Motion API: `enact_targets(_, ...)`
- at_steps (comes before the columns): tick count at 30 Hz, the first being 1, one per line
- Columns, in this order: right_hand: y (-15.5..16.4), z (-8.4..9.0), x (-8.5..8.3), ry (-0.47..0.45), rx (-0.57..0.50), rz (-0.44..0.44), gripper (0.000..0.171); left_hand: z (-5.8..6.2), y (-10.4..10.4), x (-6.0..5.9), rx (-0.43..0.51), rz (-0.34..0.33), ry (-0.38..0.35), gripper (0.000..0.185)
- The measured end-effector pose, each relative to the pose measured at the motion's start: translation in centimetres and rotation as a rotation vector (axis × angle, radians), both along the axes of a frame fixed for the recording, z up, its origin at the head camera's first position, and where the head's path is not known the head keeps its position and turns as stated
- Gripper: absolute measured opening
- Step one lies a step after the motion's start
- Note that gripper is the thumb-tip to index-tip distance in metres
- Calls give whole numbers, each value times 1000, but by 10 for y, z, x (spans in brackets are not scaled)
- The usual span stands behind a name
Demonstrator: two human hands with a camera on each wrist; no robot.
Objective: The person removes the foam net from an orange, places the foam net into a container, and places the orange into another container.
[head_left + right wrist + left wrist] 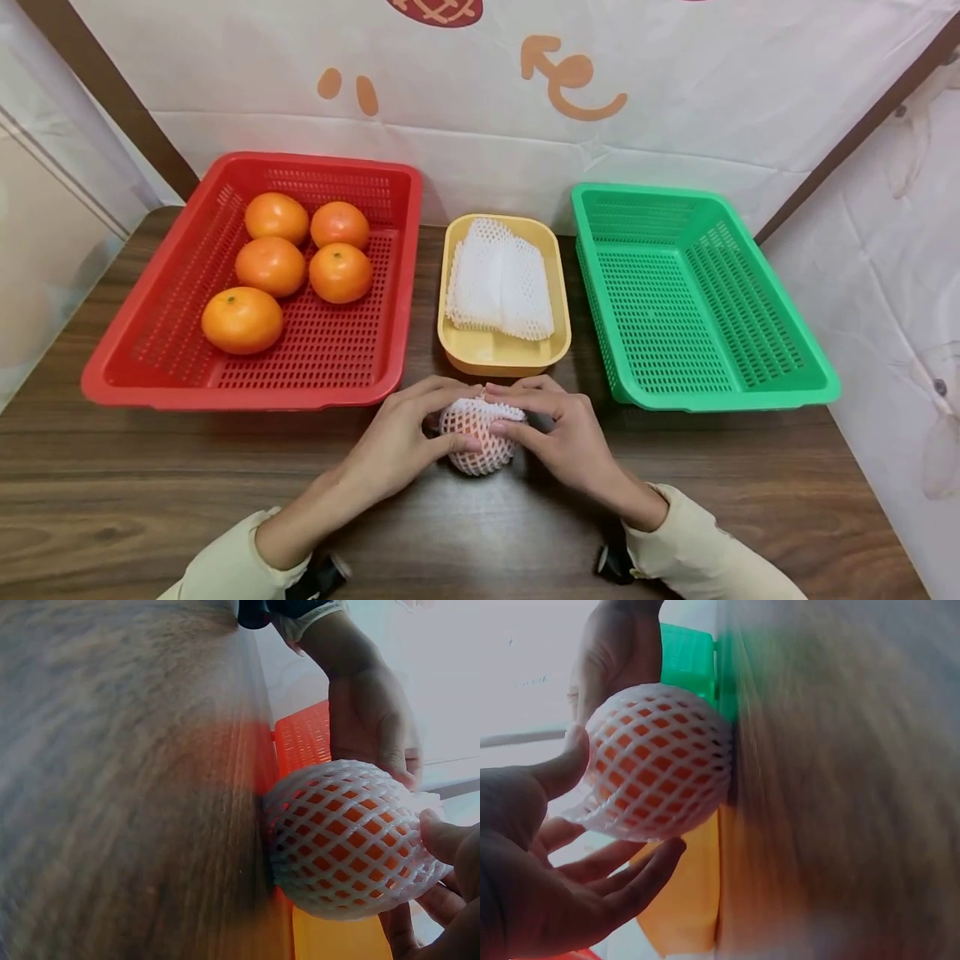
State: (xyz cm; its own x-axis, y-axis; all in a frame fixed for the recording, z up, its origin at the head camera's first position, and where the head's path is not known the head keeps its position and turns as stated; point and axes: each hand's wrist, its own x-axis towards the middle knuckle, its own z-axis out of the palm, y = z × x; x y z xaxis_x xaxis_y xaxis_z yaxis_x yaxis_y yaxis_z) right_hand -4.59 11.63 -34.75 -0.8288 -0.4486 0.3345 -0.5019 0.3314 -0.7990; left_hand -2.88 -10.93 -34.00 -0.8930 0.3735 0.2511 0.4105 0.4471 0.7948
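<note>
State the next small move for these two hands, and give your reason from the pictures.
Probably lift the netted orange right into the green basket. The foam net already covers the fruit, both the left hand and right hand have a grip on it, and that basket holds nothing.

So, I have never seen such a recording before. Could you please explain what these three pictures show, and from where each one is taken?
There is no machine here: a person works with two bare hands. The large picture comes from a camera on the head, looking down at a wooden table. The two close pictures come from cameras on the wrists.

On the table stand a red basket with five oranges, a yellow tray with white foam nets, and a green basket.

The left hand and the right hand together hold one orange wrapped in a foam net, which rests on the table.
</note>
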Motion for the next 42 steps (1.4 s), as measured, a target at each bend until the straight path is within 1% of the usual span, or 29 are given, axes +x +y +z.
enact_targets(2,-1,1,0,9,5,1,34,-1,1,1,23,21,23,49)
enact_targets(6,-1,3,-1,23,12,17,32,-1,4,5,34,45,80,43)
enact_targets(11,0,5,-1,-2,-4,66,30,-2,5,9,44,72,192,30)
enact_targets(14,1,5,-2,-18,7,93,33,-4,5,9,65,95,256,32)
enact_targets(17,2,5,-3,-22,35,116,40,-5,4,8,83,108,289,34)
enact_targets(19,2,5,-2,-12,47,112,43,-4,4,8,91,116,291,35)
enact_targets(21,1,5,-1,5,50,86,42,-4,5,8,89,120,287,36)
enact_targets(23,0,5,0,27,33,47,38,-3,5,8,87,121,278,35)
enact_targets(25,-1,4,1,37,6,5,32,-1,6,8,78,117,260,30)
enact_targets(27,-2,4,2,48,-19,-22,26,0,7,8,60,104,224,28)
enact_targets(30,-3,3,3,70,-47,-55,19,2,9,9,1,82,157,46)
enact_targets(32,-3,2,4,75,-61,-76,17,3,10,10,-35,70,127,53)
enact_targets(34,-3,1,6,78,-78,-91,16,4,11,10,-56,64,128,50)
enact_targets(37,-4,1,8,76,-98,-87,15,3,11,10,-29,64,162,37)
enact_targets(39,-5,1,8,81,-113,-57,16,2,10,10,6,69,194,30)
enact_targets(42,-5,3,6,74,-120,1,22,2,10,9,67,77,232,24)
